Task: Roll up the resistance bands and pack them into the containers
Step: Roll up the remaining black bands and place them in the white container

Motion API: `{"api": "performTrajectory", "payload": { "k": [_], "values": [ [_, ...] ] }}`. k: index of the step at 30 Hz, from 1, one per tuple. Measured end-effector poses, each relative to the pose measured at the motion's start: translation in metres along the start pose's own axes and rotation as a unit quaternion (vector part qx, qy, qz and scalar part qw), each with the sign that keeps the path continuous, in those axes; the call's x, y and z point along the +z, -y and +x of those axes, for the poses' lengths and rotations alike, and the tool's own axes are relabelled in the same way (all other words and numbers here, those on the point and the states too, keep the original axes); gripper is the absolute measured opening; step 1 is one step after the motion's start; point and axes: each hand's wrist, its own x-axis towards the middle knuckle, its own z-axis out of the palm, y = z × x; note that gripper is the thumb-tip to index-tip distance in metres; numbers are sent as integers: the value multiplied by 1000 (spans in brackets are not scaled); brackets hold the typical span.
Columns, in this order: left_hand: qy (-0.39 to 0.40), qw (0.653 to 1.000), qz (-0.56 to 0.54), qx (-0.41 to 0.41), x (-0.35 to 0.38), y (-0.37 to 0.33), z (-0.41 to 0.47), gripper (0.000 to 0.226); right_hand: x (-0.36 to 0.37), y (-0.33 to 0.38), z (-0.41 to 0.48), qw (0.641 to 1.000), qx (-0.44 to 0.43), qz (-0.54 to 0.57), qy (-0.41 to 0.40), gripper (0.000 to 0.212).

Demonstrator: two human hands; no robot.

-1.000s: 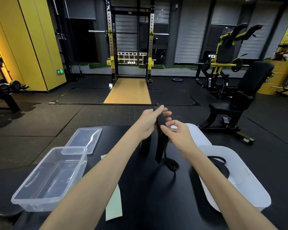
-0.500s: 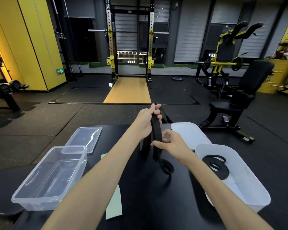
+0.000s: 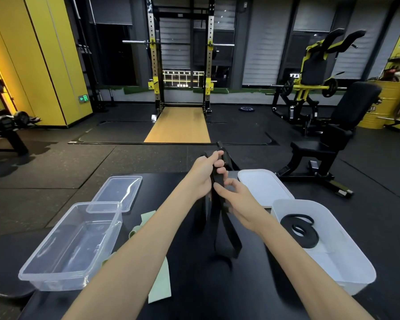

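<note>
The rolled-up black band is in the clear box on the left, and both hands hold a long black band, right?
Not quite. The rolled-up black band lies in the white box on the right, not in the clear box on the left; the head view shows it. The left hand and the right hand do both hold a long black band.

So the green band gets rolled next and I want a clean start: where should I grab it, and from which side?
Probably the near end of the green band, which lies flat and bare on the table. Pinch that end edge with a hand coming from the near right: the left forearm crosses its middle, and the clear container stands further left.
</note>
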Motion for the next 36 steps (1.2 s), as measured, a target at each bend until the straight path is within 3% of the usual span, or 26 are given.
{"api": "performTrajectory", "payload": {
  "k": [7,13,19,24,30,33,36],
  "values": [
    [2,996,-81,-22,-1,-13,3,19,-8,-5,-6,993,65,8,103,44],
    [19,999,-39,2,-7,-10,8,10,-4,-11,-5,999,-25,0,35,25],
    [4,985,174,0,-14,11,3,37,0,-9,-3,996,-93,-10,-9,19],
    [5,985,171,-21,-24,23,-2,36,2,-12,-6,994,-96,-47,-12,11],
    [-10,992,124,-29,-24,15,2,20,5,-10,-9,999,-26,-17,37,19],
    [-25,992,119,-41,-25,15,1,30,6,-7,-12,997,-56,-14,50,16],
    [10,984,145,-99,-33,20,-4,59,6,-4,-10,994,-105,-16,22,20]
  ]
}}
